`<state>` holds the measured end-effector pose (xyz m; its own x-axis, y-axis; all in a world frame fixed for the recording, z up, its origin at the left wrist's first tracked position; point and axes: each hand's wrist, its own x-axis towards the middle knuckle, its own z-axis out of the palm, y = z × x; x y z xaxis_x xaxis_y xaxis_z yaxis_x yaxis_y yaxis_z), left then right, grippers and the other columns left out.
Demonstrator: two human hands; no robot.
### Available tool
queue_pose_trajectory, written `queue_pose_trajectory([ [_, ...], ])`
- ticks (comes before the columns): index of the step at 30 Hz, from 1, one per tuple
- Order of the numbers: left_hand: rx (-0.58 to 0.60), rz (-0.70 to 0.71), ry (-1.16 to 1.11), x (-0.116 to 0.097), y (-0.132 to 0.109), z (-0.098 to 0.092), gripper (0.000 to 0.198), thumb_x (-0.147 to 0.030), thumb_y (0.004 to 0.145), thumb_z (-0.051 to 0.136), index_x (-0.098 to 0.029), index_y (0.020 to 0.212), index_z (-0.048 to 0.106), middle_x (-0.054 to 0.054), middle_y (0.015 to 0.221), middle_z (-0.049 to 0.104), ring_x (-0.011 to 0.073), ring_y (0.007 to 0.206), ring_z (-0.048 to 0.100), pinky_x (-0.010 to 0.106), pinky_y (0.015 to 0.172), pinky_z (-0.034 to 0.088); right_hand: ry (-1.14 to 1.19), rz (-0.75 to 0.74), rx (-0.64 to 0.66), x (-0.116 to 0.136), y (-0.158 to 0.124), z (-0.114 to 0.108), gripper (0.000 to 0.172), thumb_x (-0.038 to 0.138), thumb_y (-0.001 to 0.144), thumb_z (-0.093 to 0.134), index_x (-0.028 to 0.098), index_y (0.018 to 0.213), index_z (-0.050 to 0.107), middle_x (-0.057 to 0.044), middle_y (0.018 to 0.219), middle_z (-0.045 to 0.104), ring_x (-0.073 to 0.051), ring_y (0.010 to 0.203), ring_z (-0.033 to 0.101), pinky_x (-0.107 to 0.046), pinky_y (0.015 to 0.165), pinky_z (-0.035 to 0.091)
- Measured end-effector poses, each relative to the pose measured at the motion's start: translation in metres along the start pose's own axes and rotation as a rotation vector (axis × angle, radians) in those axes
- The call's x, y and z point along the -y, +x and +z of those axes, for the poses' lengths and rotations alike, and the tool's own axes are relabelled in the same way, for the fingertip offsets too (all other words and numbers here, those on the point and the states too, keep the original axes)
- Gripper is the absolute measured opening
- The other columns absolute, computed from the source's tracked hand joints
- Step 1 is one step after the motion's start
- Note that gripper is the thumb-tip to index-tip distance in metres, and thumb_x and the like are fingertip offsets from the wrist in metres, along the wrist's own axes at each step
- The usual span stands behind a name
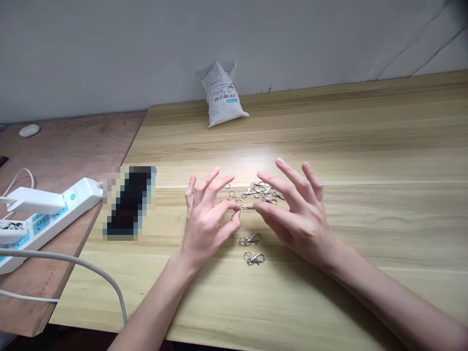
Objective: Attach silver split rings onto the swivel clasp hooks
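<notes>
A small metal swivel snap hook (247, 208) is stretched between my two hands, just above the wooden table. My left hand (209, 214) pinches its left end between thumb and index finger, the other fingers raised. My right hand (304, 217) grips the opposite end with its thumb side, the remaining fingers spread upward. Just beyond the fingertips lie loose split rings (232, 194) and a pile of snap hooks (261, 191). Nearer to me are two hooks with rings on them, one (250, 240) above the other (253, 258). My fingers partly hide the held hook's ends.
A white labelled plastic packet (224, 97) stands against the wall. At left a pixelated dark flat object (129, 202) lies on the table (383, 161). Beyond it, a white power strip (78, 195) with plugs and a grey cable (91, 268) reach over the brown side table.
</notes>
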<state>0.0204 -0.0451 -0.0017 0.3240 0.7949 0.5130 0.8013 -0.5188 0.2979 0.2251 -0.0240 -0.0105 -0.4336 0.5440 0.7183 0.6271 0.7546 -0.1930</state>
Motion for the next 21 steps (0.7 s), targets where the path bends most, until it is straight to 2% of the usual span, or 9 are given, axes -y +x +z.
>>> queue_pose_trajectory([
  [9, -0.006, 0.021, -0.001, -0.0002, -0.0008, 0.0004, 0.008, -0.015, 0.079, 0.067, -0.022, 0.078, 0.066, 0.006, 0.133, 0.059, 0.0292, 0.137, 0.041, 0.062, 0.117, 0.017, 0.002, -0.017, 0.002, 0.0001, -0.0002, -0.0005, 0.012, 0.01, 0.082, 0.066, 0.021, 0.086, 0.065, -0.011, 0.129, 0.063, -0.034, 0.136, 0.043, -0.061, 0.112, 0.026],
  [17, -0.01, 0.019, 0.002, -0.002, -0.0004, 0.0012, 0.008, -0.014, 0.078, 0.067, -0.022, 0.078, 0.065, 0.006, 0.133, 0.059, 0.0288, 0.137, 0.041, 0.061, 0.117, 0.016, 0.004, -0.044, 0.034, -0.0014, -0.001, -0.0007, 0.013, 0.01, 0.084, 0.064, 0.021, 0.09, 0.064, -0.01, 0.126, 0.063, -0.032, 0.137, 0.043, -0.06, 0.114, 0.026],
  [21, -0.012, 0.0, 0.006, -0.0022, -0.0007, 0.0011, 0.009, -0.013, 0.078, 0.067, -0.022, 0.078, 0.065, 0.005, 0.133, 0.059, 0.0289, 0.137, 0.041, 0.061, 0.117, 0.016, -0.008, -0.004, -0.005, -0.0003, -0.0009, -0.0008, 0.012, 0.013, 0.085, 0.064, 0.024, 0.089, 0.064, -0.006, 0.121, 0.064, -0.029, 0.134, 0.046, -0.057, 0.113, 0.029],
])
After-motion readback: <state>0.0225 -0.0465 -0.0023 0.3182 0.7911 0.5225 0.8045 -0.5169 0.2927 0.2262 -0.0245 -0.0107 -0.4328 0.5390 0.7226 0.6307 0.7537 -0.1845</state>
